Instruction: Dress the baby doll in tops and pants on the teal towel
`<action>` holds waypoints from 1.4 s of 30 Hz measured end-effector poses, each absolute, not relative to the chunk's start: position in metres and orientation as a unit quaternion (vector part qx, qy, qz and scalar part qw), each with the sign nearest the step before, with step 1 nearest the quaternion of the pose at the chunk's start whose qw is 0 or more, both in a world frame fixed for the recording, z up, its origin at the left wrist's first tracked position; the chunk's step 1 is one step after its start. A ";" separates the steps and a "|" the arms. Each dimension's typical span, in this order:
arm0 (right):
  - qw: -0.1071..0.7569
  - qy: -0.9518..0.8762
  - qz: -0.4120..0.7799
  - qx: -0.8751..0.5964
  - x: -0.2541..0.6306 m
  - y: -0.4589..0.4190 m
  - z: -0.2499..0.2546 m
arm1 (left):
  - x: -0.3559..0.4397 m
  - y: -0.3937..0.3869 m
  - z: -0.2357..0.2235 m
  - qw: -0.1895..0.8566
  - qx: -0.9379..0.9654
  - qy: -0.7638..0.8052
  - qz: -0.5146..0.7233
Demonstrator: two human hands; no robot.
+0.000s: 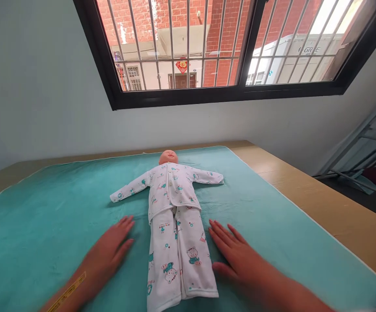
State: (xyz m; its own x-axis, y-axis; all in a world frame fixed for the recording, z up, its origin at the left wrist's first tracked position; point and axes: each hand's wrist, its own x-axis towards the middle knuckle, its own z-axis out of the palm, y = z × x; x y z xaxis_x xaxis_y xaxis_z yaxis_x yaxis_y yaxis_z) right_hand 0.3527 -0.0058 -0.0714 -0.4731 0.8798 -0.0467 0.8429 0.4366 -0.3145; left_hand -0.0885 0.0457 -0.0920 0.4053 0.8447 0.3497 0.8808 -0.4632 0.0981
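A baby doll (pixel 168 156) lies on its back on a teal mat (pixel 259 216), its head toward the window. It wears a white printed top (pixel 170 188) with buttons down the front, both sleeves spread out sideways. White printed trousers (pixel 192 255) cover its legs and point toward me. My left hand (pixel 111 247) is left of the trousers, thumb apart from the fingers, holding nothing. On the other side, my right hand (pixel 235 251) is stretched flat close beside the trouser leg, also holding nothing. Whether either hand touches the mat I cannot tell.
The mat covers most of a wooden table (pixel 282 177), whose right edge runs diagonally. Behind it is a white wall with a black-framed barred window (pixel 181 97). A metal rack (pixel 353 164) stands beyond the table at the right.
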 end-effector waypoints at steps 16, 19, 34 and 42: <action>0.077 -0.885 0.157 -0.432 0.327 -0.015 -0.077 | -0.018 0.066 -0.103 -0.021 -0.870 -0.486 -0.084; 0.069 -0.877 0.174 -0.443 0.326 -0.015 -0.074 | -0.017 0.067 -0.106 -0.009 -0.858 -0.504 -0.099; 0.053 -0.830 0.258 -0.491 0.330 0.028 -0.038 | -0.009 0.094 -0.092 -0.024 -0.841 -0.534 -0.085; 0.112 -0.849 0.146 -0.495 0.326 0.075 -0.080 | 0.001 0.098 -0.098 -0.042 -0.842 -0.535 -0.049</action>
State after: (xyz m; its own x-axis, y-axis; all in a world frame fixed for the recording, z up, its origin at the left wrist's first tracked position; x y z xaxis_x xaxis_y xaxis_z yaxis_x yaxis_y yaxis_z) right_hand 0.3261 0.0752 -0.0798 -0.4846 0.8735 0.0464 0.8082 0.4674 -0.3582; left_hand 0.0005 0.0977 -0.0980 0.4221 0.9058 0.0377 0.8974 -0.4234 0.1241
